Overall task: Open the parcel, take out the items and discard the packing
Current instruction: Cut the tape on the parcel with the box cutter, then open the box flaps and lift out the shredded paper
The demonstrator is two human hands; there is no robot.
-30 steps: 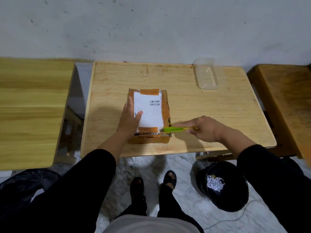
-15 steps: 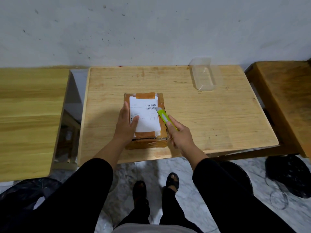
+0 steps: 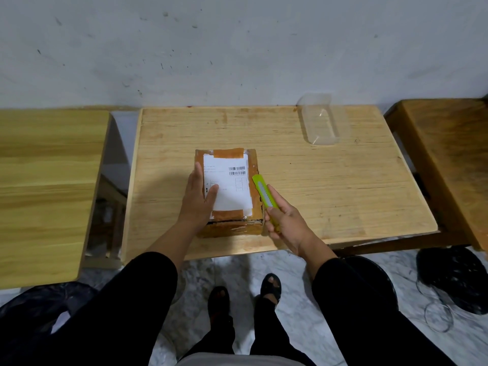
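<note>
A brown cardboard parcel (image 3: 233,225) with a white shipping label and brown tape lies near the front edge of the middle wooden table (image 3: 330,186). My left hand (image 3: 199,200) rests flat on the parcel's left side, thumb on the label. My right hand (image 3: 286,224) grips a lime-green utility knife (image 3: 264,192) at the parcel's right edge. The knife's tip points away from me along that edge, about level with the barcode.
A clear plastic container (image 3: 320,121) stands at the table's back right. Another wooden table (image 3: 45,180) is on the left and a darker one (image 3: 449,159) on the right. Black bags (image 3: 453,280) lie on the marble floor, one under my right arm.
My right hand swung the knife from pointing sideways at the parcel's front corner to lying along its right edge, pointing away. My left hand stayed on the parcel.
</note>
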